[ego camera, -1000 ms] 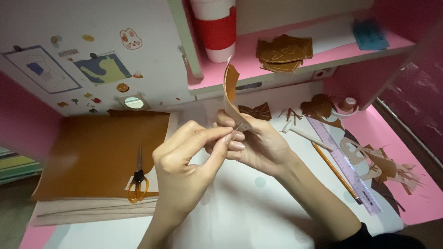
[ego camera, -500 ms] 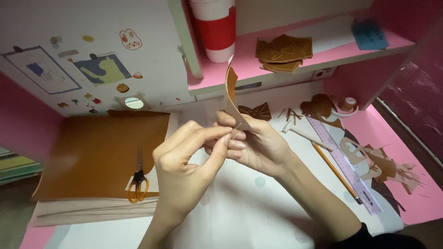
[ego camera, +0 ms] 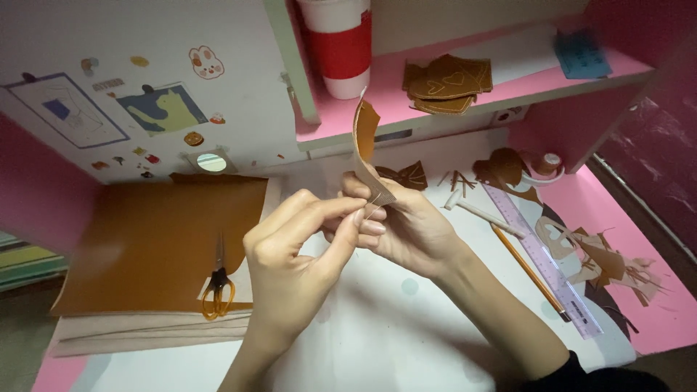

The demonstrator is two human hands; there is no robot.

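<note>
While both hands work mid-frame above the desk (ego camera: 406, 341), the right hand (ego camera: 406, 229) pinches the lower end of a curved tan leather strip (ego camera: 365, 145), thumb on top, fingers curled under; strip stands upright w/ its top bending over toward the shelf. Left hand (ego camera: 298, 254) sits just beside it, thumb & forefinger pressed together at the strip's bottom edge, pinching something very thin there, maybe a needle or thread, too small to tell. Strip is held in the air, off the desk, roughly in front of the pink shelf (ego camera: 501, 91). On the desk to the left: big sheet of brown leather (ego camera: 145, 239) w/ yellow-handled scissors (ego camera: 216, 287) lying on its lower edge. To the right: purple ruler (ego camera: 541, 258) w/ a pencil (ego camera: 526, 270) just beside it, plus leather scraps (ego camera: 602, 261) near the pink edge. Small brown bow-shaped piece (ego camera: 406, 174) lies behind the hands. On the shelf: stack of cut leather pieces (ego camera: 446, 83) & a red-and-white cup (ego camera: 337, 43).
</note>
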